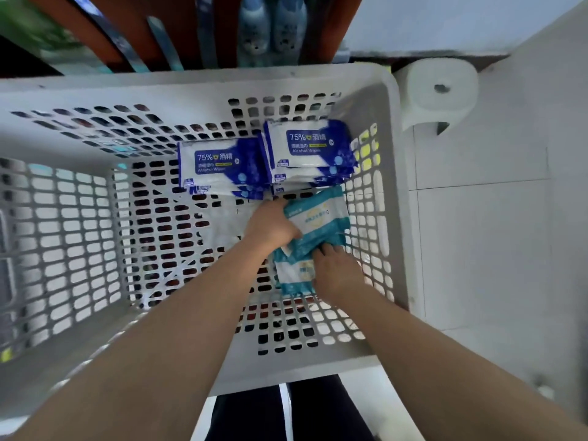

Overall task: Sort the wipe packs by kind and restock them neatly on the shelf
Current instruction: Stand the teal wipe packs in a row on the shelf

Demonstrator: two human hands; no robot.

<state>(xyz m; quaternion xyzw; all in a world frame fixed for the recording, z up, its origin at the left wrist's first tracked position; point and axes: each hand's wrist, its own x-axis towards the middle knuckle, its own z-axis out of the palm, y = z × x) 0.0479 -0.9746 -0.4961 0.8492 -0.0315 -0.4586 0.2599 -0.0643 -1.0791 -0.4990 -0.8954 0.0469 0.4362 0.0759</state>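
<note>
Inside a white perforated plastic basket (pixel 191 87), blue-and-white alcohol wipe packs (pixel 219 163) are stacked in two piles side by side against the far wall, labels facing up; nearer, close to the right wall, a loose pile of teal-and-white wipe packs (pixel 321 218) is held between both hands; the upper pack's left edge is gripped by the left hand (pixel 270 227), fingers curled over it; the lower packs are gripped by the right hand (pixel 337 272), fingertips tucked into the pile from the right; a white paper roll (pixel 439 90) is seen just outside the basket's far right corner; pale blue bottles (pixel 270 27) are shelved beyond the basket, blurred.
</note>
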